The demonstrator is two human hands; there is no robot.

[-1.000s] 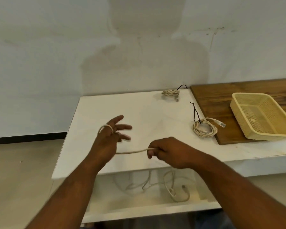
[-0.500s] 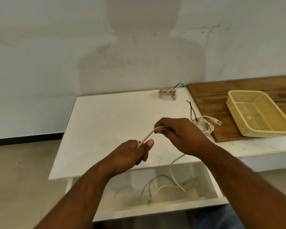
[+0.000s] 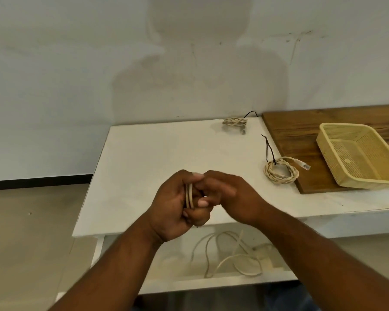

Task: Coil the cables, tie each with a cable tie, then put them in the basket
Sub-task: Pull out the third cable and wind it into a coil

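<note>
Cable (image 3: pixel 189 195): in the head view we see a few pale turns of it lying side by side in the left hand (image 3: pixel 175 205), whose fingers and thumb curl round them, just above the counter's (image 3: pixel 155 153) near edge. The right hand (image 3: pixel 231 194) is pressed up against the left and blurred. Its fingers are tucked out of sight, so we cannot tell whether it pinches the cable. The slack (image 3: pixel 229 252) lies in loose loops on the shelf (image 3: pixel 171 263) under the counter.

A second ago the hands were apart, with a straight run between them and one turn over the left fingers. Half a second ago the right was lifting a length toward the left. Now they have met, and we judge another turn has been laid in. Coiling is under way, but with that much slack it is far from done, and no tie is on it.

Two coils, near (image 3: pixel 281 172) and far (image 3: pixel 235 122), bound with black ties (image 3: pixel 270 151), rest on the counter, the nearer at the board's (image 3: pixel 301 131) edge. The basket (image 3: pixel 323 140) on the board holds no cable that we can see.
</note>
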